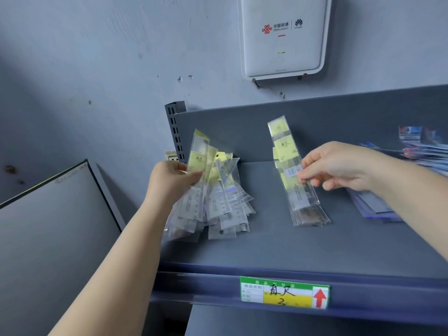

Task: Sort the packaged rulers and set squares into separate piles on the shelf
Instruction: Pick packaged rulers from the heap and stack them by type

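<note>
1. While a grey shelf (278, 248) fills the lower right of the frame, two bare arms are seen reaching in from below.
2. A fanned bundle of packaged rulers (213, 190) at centre left is gripped by the left hand (173, 181), fingers and thumb curled round its upper part; the spread probably lets single packs be picked off.
3. A single clear pack is pinched at its middle by the right hand (337, 164), thumb and fingertips closed on it, just over a neater pile of packaged rulers (294, 175) at centre, apparently to be added there.
4. Both groups are laid with long axes running from upper left to lower right, yellow header cards towards the shelf's back wall.
5. Blue-edged packs (378, 202) lie at the right edge; whether these are set squares cannot be told.
6. A price label (284, 293) is fixed to the shelf's front lip at the bottom.
</note>
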{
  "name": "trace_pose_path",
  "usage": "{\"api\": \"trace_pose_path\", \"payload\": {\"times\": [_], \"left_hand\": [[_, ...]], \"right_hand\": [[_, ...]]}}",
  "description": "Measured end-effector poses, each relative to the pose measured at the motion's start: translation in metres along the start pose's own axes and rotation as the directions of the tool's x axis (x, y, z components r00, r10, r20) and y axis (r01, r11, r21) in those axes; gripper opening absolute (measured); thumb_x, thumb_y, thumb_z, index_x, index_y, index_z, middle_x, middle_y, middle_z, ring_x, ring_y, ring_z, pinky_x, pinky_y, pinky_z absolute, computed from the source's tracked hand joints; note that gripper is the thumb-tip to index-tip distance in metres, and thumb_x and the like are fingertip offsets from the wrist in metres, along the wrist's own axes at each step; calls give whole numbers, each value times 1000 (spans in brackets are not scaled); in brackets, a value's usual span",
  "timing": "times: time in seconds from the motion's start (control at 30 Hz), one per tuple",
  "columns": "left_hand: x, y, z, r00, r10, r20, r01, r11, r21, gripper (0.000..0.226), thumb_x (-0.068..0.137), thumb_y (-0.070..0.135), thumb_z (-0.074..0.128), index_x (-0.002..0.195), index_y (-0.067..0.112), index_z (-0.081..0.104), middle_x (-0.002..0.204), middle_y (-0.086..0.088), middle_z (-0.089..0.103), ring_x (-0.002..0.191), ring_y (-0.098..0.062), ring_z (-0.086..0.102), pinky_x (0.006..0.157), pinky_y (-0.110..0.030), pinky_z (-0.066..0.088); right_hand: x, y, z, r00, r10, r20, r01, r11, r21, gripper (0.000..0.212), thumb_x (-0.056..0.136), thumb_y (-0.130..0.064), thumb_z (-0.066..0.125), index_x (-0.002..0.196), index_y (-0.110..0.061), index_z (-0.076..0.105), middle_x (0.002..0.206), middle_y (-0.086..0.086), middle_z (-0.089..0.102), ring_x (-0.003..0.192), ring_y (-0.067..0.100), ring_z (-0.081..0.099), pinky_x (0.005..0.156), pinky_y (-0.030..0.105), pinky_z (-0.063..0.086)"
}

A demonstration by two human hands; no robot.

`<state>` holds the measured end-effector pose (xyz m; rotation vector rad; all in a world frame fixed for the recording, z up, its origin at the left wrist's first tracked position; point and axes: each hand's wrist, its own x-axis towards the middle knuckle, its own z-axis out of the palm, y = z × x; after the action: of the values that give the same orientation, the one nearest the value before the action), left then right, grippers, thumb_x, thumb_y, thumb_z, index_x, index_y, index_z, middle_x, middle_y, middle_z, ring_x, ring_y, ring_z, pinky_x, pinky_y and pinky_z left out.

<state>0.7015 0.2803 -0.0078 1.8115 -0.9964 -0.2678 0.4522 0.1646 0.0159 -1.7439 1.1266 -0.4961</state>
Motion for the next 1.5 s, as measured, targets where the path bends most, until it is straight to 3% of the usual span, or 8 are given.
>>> {"api": "trace_pose_path", "payload": {"times": [0.17,0.37,0.7,0.9,1.03,1.3,1.4,1.5], "left_hand": [[-5,12,0,999,-19,28,26,959,-280,12,80,18,73,77,13,62,75,-4,70,55,-10,62,61,-31,49],[-20,50,30,972,9,234,108,870,-481,10,84,8,66,82,7,57,53,3,65,40,-6,58,38,-17,46],[-29,77,76,931,48,361,163,832,-530,12,82,1,66,77,6,56,69,-4,71,56,-10,68,48,-23,55],[-20,71,74,936,-36,350,256,752,-608,14,81,2,66,71,7,58,66,-6,68,54,-12,62,43,-21,51],[-22,74,83,935,-8,355,239,754,-612,21,79,0,67,65,6,52,61,-6,65,48,-11,60,42,-21,51],[-28,73,90,950,158,268,-59,938,-341,23,76,14,75,75,4,55,66,-8,62,48,-11,59,40,-22,49],[-20,68,72,969,212,125,-184,962,-204,18,83,22,70,80,7,59,63,-1,62,46,-6,56,40,-20,44],[-13,59,48,972,228,64,-225,973,-46,13,86,22,66,82,11,63,69,0,63,54,-7,53,48,-14,41]], "right_hand": [[2,8,5,993,-82,-89,46,936,-348,39,79,-21,71,102,9,62,60,11,52,57,24,43,49,25,33],[-7,-3,21,942,-334,-34,335,942,18,21,84,-27,67,97,-10,67,67,-3,64,59,12,53,46,21,39],[4,4,11,946,-285,-153,315,921,230,11,93,-14,54,94,-10,64,79,-1,62,61,10,49,53,21,41],[14,9,-7,976,-196,-96,200,979,32,19,90,-14,55,79,1,57,72,11,56,56,19,40,53,28,35],[13,9,-3,932,-303,-201,252,937,-243,46,89,-39,57,110,1,62,97,14,65,87,28,59,77,34,48],[14,-1,9,929,-343,-140,365,912,185,21,90,-12,57,69,-12,57,44,-9,50,45,11,34,40,14,28],[20,8,4,955,-264,-135,227,943,-244,22,85,-20,63,68,-6,60,59,4,56,54,19,45,46,22,34],[22,8,9,944,-285,-164,85,693,-716,33,81,-36,66,85,-3,63,91,6,63,88,24,58,70,31,46]]}}
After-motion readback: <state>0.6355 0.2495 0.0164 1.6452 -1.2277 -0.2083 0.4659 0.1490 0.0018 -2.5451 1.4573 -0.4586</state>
